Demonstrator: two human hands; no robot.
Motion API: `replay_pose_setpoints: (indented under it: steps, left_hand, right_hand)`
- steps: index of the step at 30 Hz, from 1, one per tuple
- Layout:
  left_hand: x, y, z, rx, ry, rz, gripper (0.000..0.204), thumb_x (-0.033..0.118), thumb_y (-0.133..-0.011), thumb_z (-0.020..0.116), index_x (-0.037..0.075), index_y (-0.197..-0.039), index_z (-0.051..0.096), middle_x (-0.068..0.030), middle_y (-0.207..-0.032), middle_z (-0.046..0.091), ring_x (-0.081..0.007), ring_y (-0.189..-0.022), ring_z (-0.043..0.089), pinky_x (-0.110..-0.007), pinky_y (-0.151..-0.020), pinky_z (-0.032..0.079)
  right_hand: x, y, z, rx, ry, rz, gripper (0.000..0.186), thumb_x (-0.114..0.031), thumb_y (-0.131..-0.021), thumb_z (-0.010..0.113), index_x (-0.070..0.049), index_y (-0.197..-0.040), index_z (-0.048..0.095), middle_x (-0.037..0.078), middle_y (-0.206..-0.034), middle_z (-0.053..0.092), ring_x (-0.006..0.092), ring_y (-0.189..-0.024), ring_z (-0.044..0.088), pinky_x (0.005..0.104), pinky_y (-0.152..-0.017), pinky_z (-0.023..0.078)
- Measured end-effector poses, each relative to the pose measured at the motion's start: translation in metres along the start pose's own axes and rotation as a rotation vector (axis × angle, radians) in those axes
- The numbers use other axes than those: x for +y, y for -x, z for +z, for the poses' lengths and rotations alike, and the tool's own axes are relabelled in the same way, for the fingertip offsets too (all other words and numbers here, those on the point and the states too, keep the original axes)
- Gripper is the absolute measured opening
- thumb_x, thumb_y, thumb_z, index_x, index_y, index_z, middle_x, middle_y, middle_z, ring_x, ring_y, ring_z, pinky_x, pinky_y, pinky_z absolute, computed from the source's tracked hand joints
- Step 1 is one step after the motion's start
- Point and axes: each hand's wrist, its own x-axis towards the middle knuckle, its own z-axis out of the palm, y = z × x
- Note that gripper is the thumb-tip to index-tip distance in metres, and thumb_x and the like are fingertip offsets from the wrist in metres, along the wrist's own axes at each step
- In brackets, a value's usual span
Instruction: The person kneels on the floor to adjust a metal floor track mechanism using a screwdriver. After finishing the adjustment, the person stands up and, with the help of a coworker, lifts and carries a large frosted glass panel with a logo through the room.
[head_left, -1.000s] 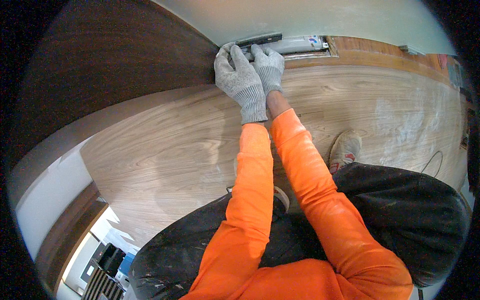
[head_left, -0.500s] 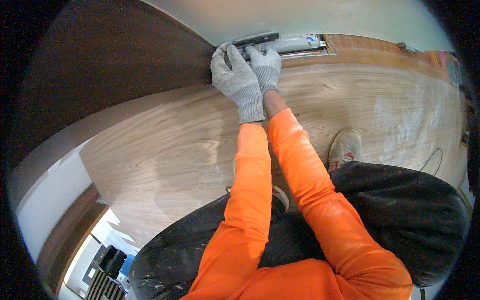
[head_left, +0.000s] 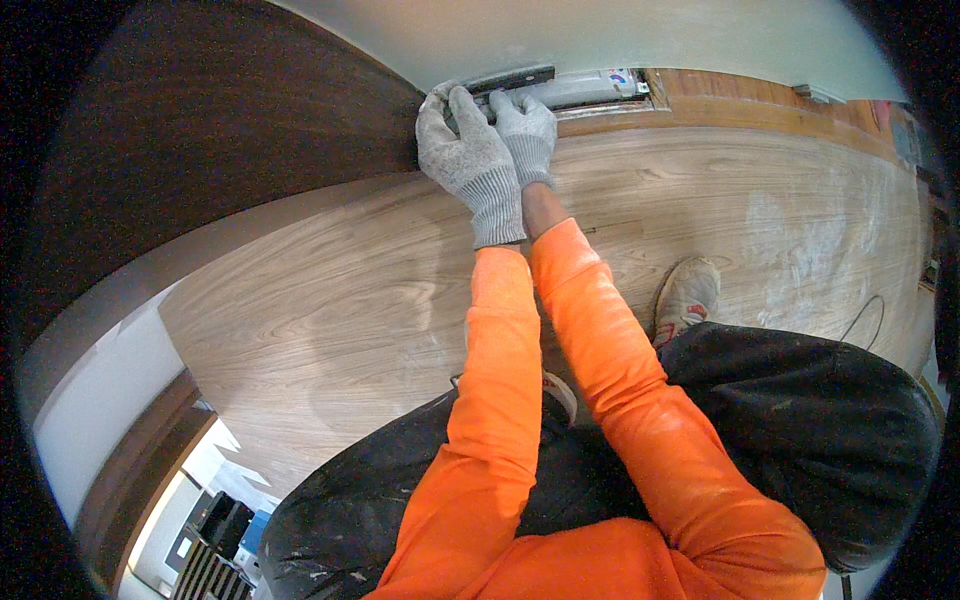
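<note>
While both grey knit-gloved hands reach to the wall's foot, the left hand (head_left: 468, 150) lies flat, gripping nothing, against the dark brown door edge (head_left: 300, 130). The right hand (head_left: 524, 135) rests its fingers on the long black-and-silver metal tool (head_left: 560, 88) lying along the pale wood-grain plank floor (head_left: 330, 310); whether it clasps it, I cannot tell.

left hand (head_left: 470, 155) | edged slightly left along dark door (head_left: 220, 140) | right hand (head_left: 525, 130) followed

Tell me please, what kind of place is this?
Probably a room under renovation: a wood-look plank floor with white dusty smears, a dark door, and gloved hands, left hand and right hand, at a long tool by the wall.
</note>
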Motion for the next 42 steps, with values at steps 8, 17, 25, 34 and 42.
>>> replay_pose_setpoints:
  steps: [8, 17, 25, 34, 42]
  left_hand:
    - [0.0, -0.001, 0.002, -0.009, 0.039, 0.006, 0.019, 0.014, -0.094, 0.064, -0.003, -0.099, 0.069, -0.0075, -0.086, 0.07, -0.0109, -0.063, 0.061, -0.026, -0.056, 0.051]
    - [-0.002, -0.004, 0.001, -0.018, 0.032, 0.027, 0.018, 0.014, -0.094, 0.063, -0.003, -0.098, 0.068, -0.0071, -0.082, 0.069, -0.0094, -0.058, 0.058, -0.026, -0.051, 0.049]
    - [0.002, -0.004, 0.005, -0.017, 0.161, -0.012, 0.014, 0.01, -0.094, 0.062, -0.003, -0.098, 0.067, -0.0077, -0.083, 0.069, -0.0084, -0.056, 0.058, -0.023, -0.045, 0.047]
    - [0.006, -0.004, 0.002, -0.026, 0.055, -0.024, 0.016, 0.012, -0.094, 0.063, -0.003, -0.098, 0.067, -0.0061, -0.085, 0.07, -0.0101, -0.061, 0.06, -0.026, -0.055, 0.051]
    - [0.0, -0.004, 0.005, -0.005, 0.117, 0.0, 0.015, 0.011, -0.093, 0.063, -0.002, -0.098, 0.068, -0.0054, -0.086, 0.069, -0.011, -0.069, 0.062, -0.025, -0.057, 0.051]
  right_hand:
    - [0.011, -0.017, 0.004, -0.08, 0.301, -0.17, 0.037, -0.031, -0.091, 0.062, 0.004, -0.085, 0.07, 0.026, -0.083, 0.07, 0.0426, -0.081, 0.067, 0.0486, -0.077, 0.05]
    - [0.02, -0.01, 0.016, 0.001, -0.079, 0.032, 0.035, -0.026, -0.095, 0.054, 0.002, -0.078, 0.068, 0.023, -0.084, 0.072, 0.0384, -0.078, 0.069, 0.0477, -0.072, 0.052]
    - [0.023, -0.022, 0.005, -0.068, 0.314, -0.28, 0.035, -0.025, -0.095, 0.056, 0.003, -0.079, 0.069, 0.023, -0.078, 0.07, 0.0384, -0.079, 0.07, 0.0479, -0.071, 0.052]
    - [0.004, -0.006, -0.002, 0.039, 0.086, -0.001, 0.04, -0.037, -0.083, 0.069, 0.002, -0.087, 0.071, 0.024, -0.086, 0.071, 0.0434, -0.087, 0.068, 0.048, -0.083, 0.052]
    - [-0.005, -0.011, -0.004, -0.047, 0.3, -0.021, 0.04, -0.038, -0.083, 0.068, 0.001, -0.091, 0.072, 0.025, -0.095, 0.071, 0.0432, -0.096, 0.066, 0.0518, -0.089, 0.049]
